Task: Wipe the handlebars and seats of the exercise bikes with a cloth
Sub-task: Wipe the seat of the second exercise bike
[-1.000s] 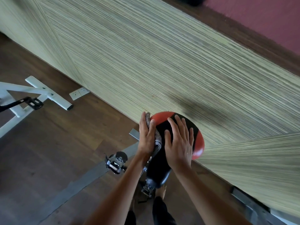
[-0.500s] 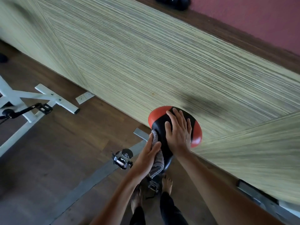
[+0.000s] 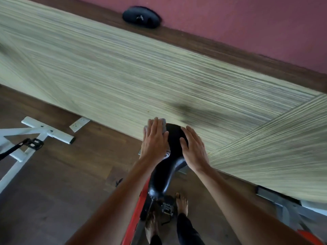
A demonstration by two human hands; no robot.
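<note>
A black bike seat (image 3: pixel 172 142) points toward me below the centre of the head view, its narrow nose near my feet. My left hand (image 3: pixel 154 140) lies flat with straight fingers on a grey cloth (image 3: pixel 163 125), pressing it onto the seat's wide left rear. The cloth peeks out beyond my fingertips and below my palm. My right hand (image 3: pixel 193 147) rests flat on the seat's right side with fingers straight. The red bike frame (image 3: pixel 137 209) runs down under the seat.
A striped pale wall panel (image 3: pixel 123 76) rises just beyond the seat. A white bike base with a black pedal (image 3: pixel 34 143) stands on the dark wood floor at the left. A dark object (image 3: pixel 141 17) sits on the wooden ledge above. A grey metal frame (image 3: pixel 283 206) lies at lower right.
My left hand has slid the cloth from the seat's lower left side up to its rear edge. My right hand has shifted to the seat's right flank. The view has tilted upward.
</note>
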